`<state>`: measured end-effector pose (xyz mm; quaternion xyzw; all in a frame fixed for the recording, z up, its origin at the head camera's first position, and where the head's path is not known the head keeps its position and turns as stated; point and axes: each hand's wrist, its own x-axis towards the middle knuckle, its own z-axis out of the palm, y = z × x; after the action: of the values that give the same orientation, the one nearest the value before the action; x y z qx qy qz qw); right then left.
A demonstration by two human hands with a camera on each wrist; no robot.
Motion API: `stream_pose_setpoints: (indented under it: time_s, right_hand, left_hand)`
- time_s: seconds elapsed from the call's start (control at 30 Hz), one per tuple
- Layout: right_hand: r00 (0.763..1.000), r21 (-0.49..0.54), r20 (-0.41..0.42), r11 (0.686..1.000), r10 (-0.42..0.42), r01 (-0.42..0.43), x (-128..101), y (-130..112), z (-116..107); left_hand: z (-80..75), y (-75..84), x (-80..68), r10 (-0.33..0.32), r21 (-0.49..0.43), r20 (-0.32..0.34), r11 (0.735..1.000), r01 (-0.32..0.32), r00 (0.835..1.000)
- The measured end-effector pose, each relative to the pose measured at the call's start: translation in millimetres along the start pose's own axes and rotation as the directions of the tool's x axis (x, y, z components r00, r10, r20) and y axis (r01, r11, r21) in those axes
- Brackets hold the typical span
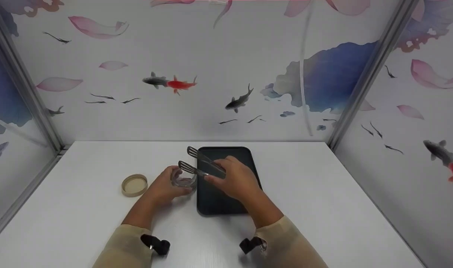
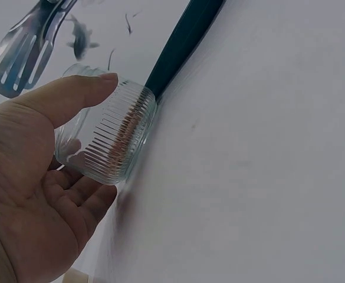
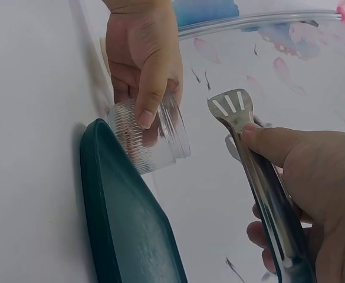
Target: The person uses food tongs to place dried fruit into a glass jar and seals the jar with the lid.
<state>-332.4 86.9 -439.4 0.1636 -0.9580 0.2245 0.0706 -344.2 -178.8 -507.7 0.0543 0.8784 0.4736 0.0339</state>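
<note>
A clear ridged jar [image 2: 104, 138] stands by the left edge of the dark green tray [image 1: 218, 204]. My left hand [image 1: 165, 189] holds it, thumb on one side and fingers round the other. Something reddish-brown shows low inside the jar, seen blurred through its ribbed wall. In my right hand [image 1: 237, 179] is a pair of metal tongs [image 3: 265, 197], gripped along its arms. Both slotted ends point away to the left, spread apart, above the tray's left side and the jar's mouth. Nothing sits between the tong ends.
A round tan lid [image 1: 134, 185] lies on the white table [image 1: 304, 208], left of my left hand. Behind the table rises a wall [image 1: 196, 115] painted with fish and petals, and side panels with metal posts stand left and right.
</note>
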Motion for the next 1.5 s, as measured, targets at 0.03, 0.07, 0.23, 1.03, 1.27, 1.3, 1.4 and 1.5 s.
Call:
stream_pose_setpoints:
  time_s: [0.03,0.07,0.23,1.03,1.27,1.3,1.4,1.5]
  right_hand:
    - [1.0,0.001,0.001,1.0,0.007,-0.007,0.5,0.5,-0.4]
    - [1.0,0.001,0.004,1.0,0.015,-0.015,0.9,1.0,-1.0]
    - [0.997,0.016,0.01,0.997,0.071,-0.071,2.6,3.4,-4.6]
    - [0.966,0.11,-0.081,0.966,0.245,-0.235,21.7,74.8,-26.0]
    - [0.943,0.172,-0.111,0.941,0.313,-0.292,22.2,101.1,-31.8]
    - [0.936,0.181,-0.118,0.934,0.332,-0.309,22.5,105.0,-32.2]
    - [0.91,0.191,-0.14,0.913,0.39,-0.361,22.8,117.1,-33.6]
    - [0.886,0.193,-0.159,0.894,0.435,-0.405,22.0,130.6,-35.5]
  left_hand:
    - [0.1,0.1,0.3,-0.001,-0.002,-0.003,1.0,0.001,1.0]
    - [0.1,0.1,0.5,-0.001,-0.002,-0.004,1.0,0.001,1.0]
    - [0.5,-0.2,1.4,-0.009,-0.008,-0.001,1.0,0.009,1.0]
    - [-1.9,-1.2,0.6,0.004,-0.045,0.028,0.999,-0.002,1.0]
    - [-2.5,-1.3,-0.3,-0.002,-0.014,0.022,1.0,0.002,1.0]
    - [-2.2,-1.4,-0.4,-0.003,-0.012,0.023,1.0,0.003,1.0]
    - [-1.5,-1.5,0.1,-0.004,-0.01,0.021,1.0,0.004,1.0]
    - [-1.2,-1.6,1.2,-0.005,-0.008,0.018,1.0,0.005,1.0]
